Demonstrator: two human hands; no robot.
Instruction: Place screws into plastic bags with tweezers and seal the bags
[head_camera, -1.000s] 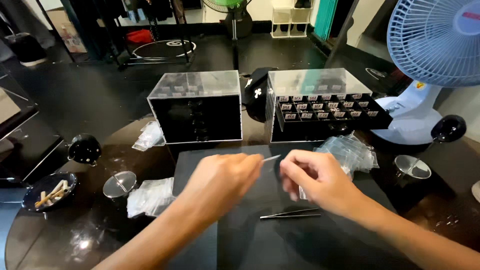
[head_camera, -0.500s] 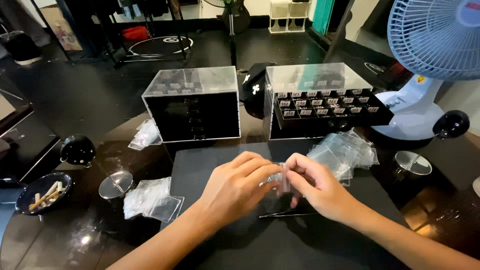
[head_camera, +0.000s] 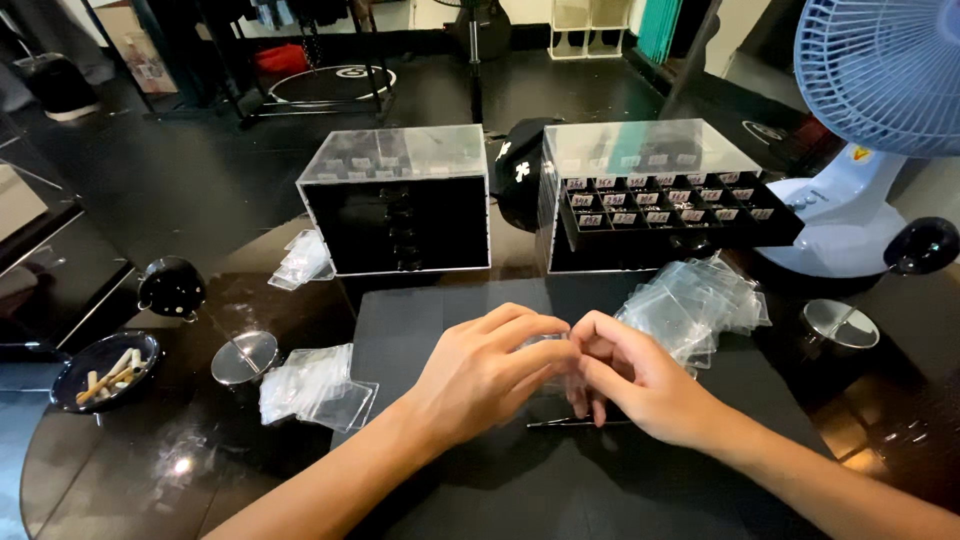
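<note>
Both my left hand (head_camera: 490, 375) and right hand (head_camera: 630, 385) pinch a small clear bag (head_camera: 548, 350) at mat centre; it could slip onto the tweezers (head_camera: 560, 424) at six o'clock if my fingertips loosen.

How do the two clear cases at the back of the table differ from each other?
The left case is shut, its black front flat; the right case has a drawer pulled out, showing rows of small labelled compartments. A heap of clear bags lies before the right case; the left case has a smaller heap beside it. Both have clear tops and dark insides.
</note>
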